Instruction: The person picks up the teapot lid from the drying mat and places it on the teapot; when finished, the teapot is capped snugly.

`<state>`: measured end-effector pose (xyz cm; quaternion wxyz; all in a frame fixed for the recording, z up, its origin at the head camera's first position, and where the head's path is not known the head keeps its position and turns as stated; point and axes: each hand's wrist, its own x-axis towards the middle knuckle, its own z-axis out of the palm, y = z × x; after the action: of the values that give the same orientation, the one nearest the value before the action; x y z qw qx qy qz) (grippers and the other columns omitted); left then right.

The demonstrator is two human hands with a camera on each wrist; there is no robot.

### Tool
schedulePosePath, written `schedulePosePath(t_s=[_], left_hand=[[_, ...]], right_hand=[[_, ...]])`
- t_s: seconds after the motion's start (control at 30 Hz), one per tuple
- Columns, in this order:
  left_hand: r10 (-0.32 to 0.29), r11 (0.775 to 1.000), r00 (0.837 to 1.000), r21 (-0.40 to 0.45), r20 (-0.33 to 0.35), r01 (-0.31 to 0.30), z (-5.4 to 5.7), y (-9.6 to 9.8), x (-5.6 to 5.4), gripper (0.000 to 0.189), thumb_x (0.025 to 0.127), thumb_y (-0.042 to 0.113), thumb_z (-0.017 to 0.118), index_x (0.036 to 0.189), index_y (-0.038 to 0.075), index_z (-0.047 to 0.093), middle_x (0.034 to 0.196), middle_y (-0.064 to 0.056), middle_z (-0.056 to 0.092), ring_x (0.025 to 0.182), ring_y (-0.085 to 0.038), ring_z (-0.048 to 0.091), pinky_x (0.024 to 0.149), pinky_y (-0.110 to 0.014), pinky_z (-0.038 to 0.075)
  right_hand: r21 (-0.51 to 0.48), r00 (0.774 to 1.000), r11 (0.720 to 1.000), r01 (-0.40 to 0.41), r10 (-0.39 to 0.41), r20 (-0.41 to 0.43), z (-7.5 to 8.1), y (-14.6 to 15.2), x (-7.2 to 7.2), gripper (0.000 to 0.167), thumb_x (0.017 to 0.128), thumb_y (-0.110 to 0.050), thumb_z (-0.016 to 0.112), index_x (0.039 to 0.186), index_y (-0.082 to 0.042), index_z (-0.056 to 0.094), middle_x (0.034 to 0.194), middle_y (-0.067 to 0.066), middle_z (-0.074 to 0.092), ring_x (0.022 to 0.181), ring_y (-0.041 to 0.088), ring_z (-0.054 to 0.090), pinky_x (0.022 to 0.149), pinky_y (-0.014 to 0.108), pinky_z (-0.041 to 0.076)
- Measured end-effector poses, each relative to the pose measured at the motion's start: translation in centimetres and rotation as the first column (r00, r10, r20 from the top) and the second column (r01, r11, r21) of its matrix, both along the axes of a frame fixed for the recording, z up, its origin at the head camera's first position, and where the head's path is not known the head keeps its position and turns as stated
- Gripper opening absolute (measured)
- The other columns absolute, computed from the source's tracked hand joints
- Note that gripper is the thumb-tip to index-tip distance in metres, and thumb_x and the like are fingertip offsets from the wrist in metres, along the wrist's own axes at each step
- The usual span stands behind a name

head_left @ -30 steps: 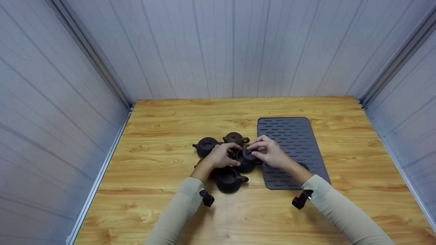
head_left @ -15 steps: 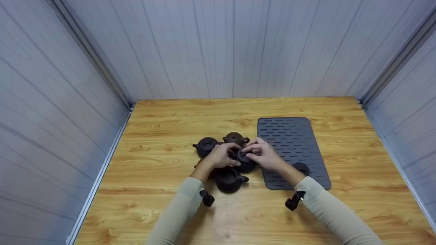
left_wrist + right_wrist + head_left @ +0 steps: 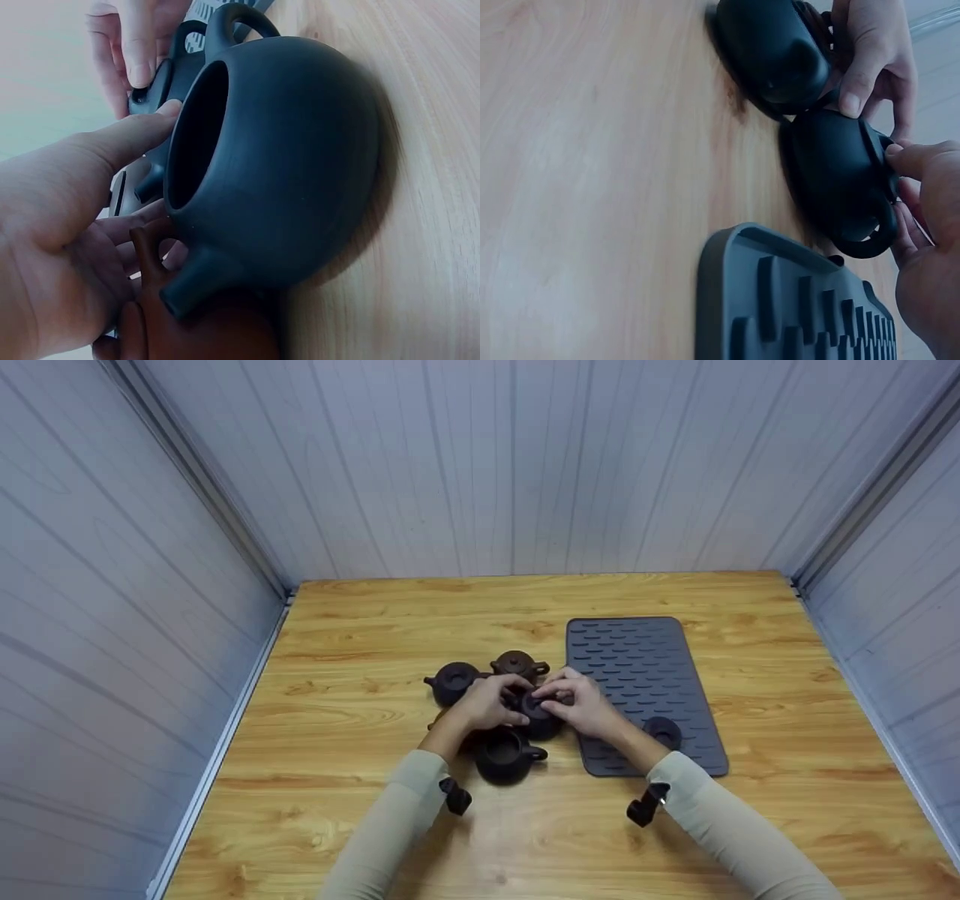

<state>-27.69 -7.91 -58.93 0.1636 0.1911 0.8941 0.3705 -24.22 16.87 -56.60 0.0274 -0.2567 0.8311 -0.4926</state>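
Note:
My left hand (image 3: 489,703) holds a black teapot (image 3: 545,729) by its spout side, thumb against the shoulder. On top, my right hand (image 3: 581,706) pinches the knob of a dark lid (image 3: 877,154), which sits over the mouth. The teapot's handle (image 3: 881,232) points toward the mat. Just in front stands a lidless black teapot (image 3: 501,771), its round mouth facing up. Below its spout in the left wrist view lies a reddish-brown teapot (image 3: 206,330), mostly hidden under my left wrist in the head view.
A grey ridged mat (image 3: 630,660) lies right of the teapots, with a dark round lid (image 3: 663,727) on it beside my right wrist. Behind my left hand stand a lidded black teapot (image 3: 454,681) and a lidded brown one (image 3: 516,663). Panel walls (image 3: 480,472) enclose the table.
My right hand has brought the lid left and down from a tilt above the teapot onto its mouth. The left hand keeps its place. The lid on the mat has come into fuller view.

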Motion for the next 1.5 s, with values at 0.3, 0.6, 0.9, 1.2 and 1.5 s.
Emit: schedulePosePath(t_s=[0.3,0.6,0.9,1.2,1.5], left_hand=[[-0.003,0.998,0.999,-0.061,-0.045,0.0,-0.7,-0.3,-0.2,0.061,0.09,0.033,0.097,0.146,0.031,0.072,0.135,-0.005,0.083,0.123,-0.021,0.079,0.108,-0.042,0.061],[0.075,0.996,0.988,-0.03,-0.133,-0.08,4.8,-1.2,4.4,0.053,0.095,0.021,0.091,0.144,0.016,0.073,0.136,-0.014,0.078,0.116,-0.029,0.079,0.103,-0.05,0.063],[0.104,0.991,0.959,0.107,-0.265,-0.078,7.0,-2.7,8.1,0.046,0.095,0.011,0.088,0.138,0.008,0.074,0.136,-0.023,0.074,0.119,-0.045,0.075,0.102,-0.06,0.063],[0.167,0.982,0.941,0.137,-0.295,-0.131,6.4,-5.0,10.9,0.054,0.092,0.019,0.094,0.142,0.013,0.074,0.133,-0.015,0.074,0.119,-0.036,0.072,0.103,-0.054,0.059],[0.226,0.971,0.925,0.148,-0.307,-0.188,4.9,-6.5,13.2,0.068,0.088,0.027,0.099,0.148,0.013,0.07,0.12,-0.011,0.07,0.103,-0.023,0.069,0.089,-0.034,0.057]], right_hand=[[-0.008,1.0,1.0,-0.006,0.006,-0.001,-0.4,-0.2,-0.3,0.016,0.101,-0.007,0.083,0.116,-0.003,0.087,0.122,0.022,0.071,0.115,0.027,0.07,0.098,0.033,0.063],[-0.026,1.0,1.0,-0.011,0.01,-0.013,-0.5,-0.5,-0.2,0.016,0.101,-0.007,0.083,0.117,-0.004,0.087,0.12,0.021,0.071,0.11,0.013,0.068,0.097,0.03,0.062],[-0.039,1.0,0.999,0.003,-0.004,-0.006,-0.4,-0.3,0.0,0.016,0.101,-0.006,0.083,0.116,-0.003,0.086,0.12,0.021,0.071,0.114,0.015,0.067,0.099,0.027,0.06],[-0.022,1.0,1.0,0.007,-0.007,0.016,-0.4,-0.5,0.2,0.018,0.101,-0.008,0.084,0.118,-0.006,0.087,0.123,0.02,0.072,0.114,0.018,0.068,0.099,0.024,0.059],[-0.026,1.0,0.999,0.022,-0.022,0.016,-0.6,-0.4,0.2,0.017,0.1,-0.007,0.084,0.117,-0.004,0.087,0.123,0.021,0.072,0.115,0.025,0.069,0.098,0.022,0.057]])
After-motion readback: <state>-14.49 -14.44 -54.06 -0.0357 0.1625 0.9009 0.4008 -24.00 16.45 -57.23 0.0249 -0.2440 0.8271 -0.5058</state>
